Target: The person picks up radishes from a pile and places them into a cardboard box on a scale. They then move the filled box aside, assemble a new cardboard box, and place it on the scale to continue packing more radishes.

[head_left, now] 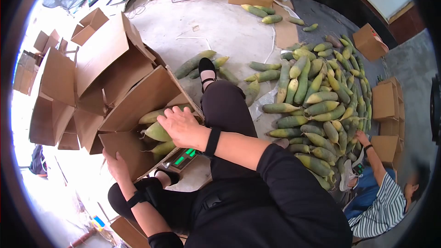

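An open cardboard box (133, 96) stands in front of me with several green radishes (156, 132) inside. My right hand (180, 126) reaches into it, its fingers curved over the radishes; whether it grips one I cannot tell. My left hand (117, 167) is at the near left side of the box, thumb and fingers apart on the cardboard edge. Beneath the box's near side shows a scale (184, 157) with green lit digits.
A big pile of green radishes (317, 105) covers the floor at the right, where a co-worker (383, 193) reaches in. Empty boxes (53, 96) stand at the left, more boxes (386, 101) at the far right. Loose radishes (195, 64) lie beyond my foot.
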### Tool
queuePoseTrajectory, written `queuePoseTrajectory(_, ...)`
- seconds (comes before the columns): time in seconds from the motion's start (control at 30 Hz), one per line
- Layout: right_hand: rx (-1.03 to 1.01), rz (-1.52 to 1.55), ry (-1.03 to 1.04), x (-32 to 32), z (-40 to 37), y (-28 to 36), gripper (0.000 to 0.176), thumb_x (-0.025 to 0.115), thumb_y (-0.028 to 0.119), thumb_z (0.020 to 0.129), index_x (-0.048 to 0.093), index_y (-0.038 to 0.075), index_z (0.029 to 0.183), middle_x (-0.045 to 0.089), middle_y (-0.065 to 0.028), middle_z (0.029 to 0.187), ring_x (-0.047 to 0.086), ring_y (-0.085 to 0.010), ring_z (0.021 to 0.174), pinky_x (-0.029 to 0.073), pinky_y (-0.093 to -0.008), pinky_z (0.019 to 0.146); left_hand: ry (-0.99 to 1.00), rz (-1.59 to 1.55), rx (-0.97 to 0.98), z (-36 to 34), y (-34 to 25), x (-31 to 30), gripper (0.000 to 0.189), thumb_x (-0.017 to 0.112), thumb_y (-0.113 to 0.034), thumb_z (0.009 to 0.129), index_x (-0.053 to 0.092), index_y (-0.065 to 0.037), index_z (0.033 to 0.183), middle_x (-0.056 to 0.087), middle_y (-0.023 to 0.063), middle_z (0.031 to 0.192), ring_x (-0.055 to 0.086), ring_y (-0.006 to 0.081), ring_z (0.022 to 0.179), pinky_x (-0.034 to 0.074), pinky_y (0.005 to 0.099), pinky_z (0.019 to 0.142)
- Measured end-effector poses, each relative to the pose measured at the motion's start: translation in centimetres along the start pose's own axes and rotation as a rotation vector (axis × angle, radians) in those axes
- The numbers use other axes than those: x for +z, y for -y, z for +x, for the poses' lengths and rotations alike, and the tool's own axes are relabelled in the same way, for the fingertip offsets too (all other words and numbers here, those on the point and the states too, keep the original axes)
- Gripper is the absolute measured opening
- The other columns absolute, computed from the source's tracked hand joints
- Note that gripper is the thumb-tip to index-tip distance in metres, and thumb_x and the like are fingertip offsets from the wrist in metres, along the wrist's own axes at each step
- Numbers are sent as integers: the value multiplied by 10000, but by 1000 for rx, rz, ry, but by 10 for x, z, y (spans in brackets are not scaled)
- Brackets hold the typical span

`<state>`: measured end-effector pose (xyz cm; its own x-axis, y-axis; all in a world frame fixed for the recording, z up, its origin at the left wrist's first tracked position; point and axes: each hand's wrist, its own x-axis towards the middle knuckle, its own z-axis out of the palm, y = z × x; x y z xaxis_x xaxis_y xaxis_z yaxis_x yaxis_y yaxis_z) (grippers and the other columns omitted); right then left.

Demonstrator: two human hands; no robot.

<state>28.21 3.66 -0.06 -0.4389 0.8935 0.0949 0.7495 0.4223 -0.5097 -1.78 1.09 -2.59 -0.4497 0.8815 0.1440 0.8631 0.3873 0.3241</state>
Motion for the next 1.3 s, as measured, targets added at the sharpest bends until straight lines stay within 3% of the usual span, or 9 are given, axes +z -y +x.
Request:
queuePoseTrajectory(0.23,-55,220,-61,-18,-7,-1,330,672,178,763,567,93,1064,578,-79,969,555,-262,964,421,-412,789,24,39,-16,0,0,-2,517,531,-113,867,322,-68,1338,535,237,1212,520,417,1094,419,452,910)
queuePoseTrajectory(0.4,-168,656,-477,-97,-30,-19,152,611,61,800,614,53,952,609,-103,824,611,-242,762,489,-333,676,32,52,-21,0,4,0,534,532,-139,870,311,-86,1353,530,240,1218,523,422,1087,424,464,904)
queuePoseTrajectory(0.53,237,646,-630,-113,-68,-94,133,599,37,844,631,12,970,657,-50,887,599,-84,812,487,-237,719,36,91,-34,0,-1,0,528,528,-144,873,311,-92,1352,529,239,1219,522,421,1089,423,466,906)
queuePoseTrajectory(0.6,426,566,-694,-92,-95,-152,163,585,40,851,619,1,1005,660,-61,874,610,-102,818,491,-246,730,33,71,-43,2,1,0,523,526,-145,876,313,-93,1350,521,239,1229,518,422,1092,422,469,909)
queuePoseTrajectory(0.63,517,450,-704,-76,-114,-182,173,609,112,812,629,30,962,662,-142,852,648,-241,762,502,-317,678,33,74,-47,2,3,1,523,526,-145,876,313,-93,1350,521,239,1229,518,422,1092,422,469,909)
queuePoseTrajectory(0.83,1038,-330,-62,-5,-280,-280,234,586,139,765,556,74,988,576,-147,1013,538,-360,998,462,-453,825,17,56,-6,2,10,4,531,528,-142,876,308,-83,1355,499,241,1256,502,420,1117,419,462,920)
queuePoseTrajectory(0.93,1315,-436,207,15,-346,-282,325,560,113,787,506,115,1108,488,-89,1213,453,-295,1151,409,-517,895,-2,83,29,6,18,9,533,532,-136,872,310,-68,1352,496,242,1260,496,416,1129,415,455,929)
queuePoseTrajectory(1.2,1229,-652,675,12,-397,-254,240,517,206,893,566,171,1125,519,-20,1166,456,-227,1128,433,-455,861,-2,87,17,9,20,11,539,538,-128,864,312,-58,1348,489,253,1263,497,424,1124,410,452,936)
queuePoseTrajectory(1.3,1188,-649,586,16,-409,-265,174,541,219,867,642,165,997,565,-14,1087,481,-228,1089,442,-450,838,30,60,-53,2,3,4,539,543,-116,856,319,-55,1343,490,260,1257,492,426,1130,408,449,940)
